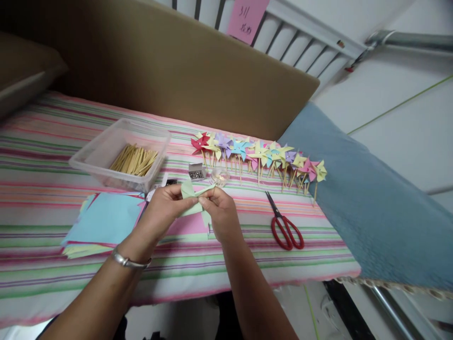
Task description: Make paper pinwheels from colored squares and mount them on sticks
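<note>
My left hand (166, 208) and my right hand (219, 212) meet over the striped cloth and pinch a pale green piece of folded paper (193, 196) between their fingertips. Its flaps stick up and hang down around my fingers. A silver bracelet (129, 261) circles my left wrist. Under my hands lies a pink paper sheet (187, 225). Left of them sits a stack of coloured paper squares (104, 219), light blue on top.
A clear plastic tub (106, 148) holds wooden sticks (134, 159). A row of finished paper pinwheels (258, 156) lies behind my hands. Red scissors (285, 229) rest at the right. A small box of pins (196, 172) and a clear dish (219, 177) stand near. A blue cloth (357, 203) covers the right.
</note>
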Motion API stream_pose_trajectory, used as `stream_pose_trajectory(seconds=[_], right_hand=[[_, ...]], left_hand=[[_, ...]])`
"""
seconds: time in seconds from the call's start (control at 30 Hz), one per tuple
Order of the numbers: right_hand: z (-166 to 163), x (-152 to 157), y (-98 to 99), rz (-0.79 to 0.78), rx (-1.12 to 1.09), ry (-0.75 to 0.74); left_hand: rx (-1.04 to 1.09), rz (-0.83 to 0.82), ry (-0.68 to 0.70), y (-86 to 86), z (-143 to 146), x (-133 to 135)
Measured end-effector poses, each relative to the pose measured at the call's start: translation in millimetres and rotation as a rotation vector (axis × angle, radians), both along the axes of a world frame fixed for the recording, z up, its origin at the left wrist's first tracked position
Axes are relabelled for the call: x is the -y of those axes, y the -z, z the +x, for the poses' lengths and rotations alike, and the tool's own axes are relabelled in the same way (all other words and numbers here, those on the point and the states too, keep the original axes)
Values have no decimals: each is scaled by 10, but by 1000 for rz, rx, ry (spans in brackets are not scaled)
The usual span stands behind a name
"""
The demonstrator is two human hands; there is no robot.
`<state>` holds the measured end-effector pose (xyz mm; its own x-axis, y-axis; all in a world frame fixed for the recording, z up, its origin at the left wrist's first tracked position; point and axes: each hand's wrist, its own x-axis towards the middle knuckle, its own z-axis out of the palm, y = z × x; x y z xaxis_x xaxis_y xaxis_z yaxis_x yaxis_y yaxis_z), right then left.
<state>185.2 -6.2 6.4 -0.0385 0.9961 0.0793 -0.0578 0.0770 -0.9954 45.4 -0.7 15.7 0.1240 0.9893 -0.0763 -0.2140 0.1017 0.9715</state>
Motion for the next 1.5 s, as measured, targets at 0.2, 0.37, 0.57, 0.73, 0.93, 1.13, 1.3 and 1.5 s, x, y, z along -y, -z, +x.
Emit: stream_pose_trajectory(seconds=[0.2,0.37,0.57,0.73,0.93,1.13,1.3,1.5], right_hand=[[1,-3,23,1,-1,-1],[-7,-4,11,-1,0,10],[-8,-7,30,12,-9,11],[-15,-7,38,13,5,15],[-35,0,-20,25,53,56],[-48,6,-69,29,115,38],[-73,30,-89,70,113,31],[-83,19,-48,85,71,58]], left_hand=[[3,-12,-4,22,1,-8],[6,-24,-9,34,-3,-11],[26,-21,-13,8,7,-14],[24,-27,-15,42,13,-22],[12,-44,-22,23,-18,-32],[64,-34,35,-27,-90,-64],[41,-60,10,-27,-84,-70],[45,-81,-21,11,-86,-81]])
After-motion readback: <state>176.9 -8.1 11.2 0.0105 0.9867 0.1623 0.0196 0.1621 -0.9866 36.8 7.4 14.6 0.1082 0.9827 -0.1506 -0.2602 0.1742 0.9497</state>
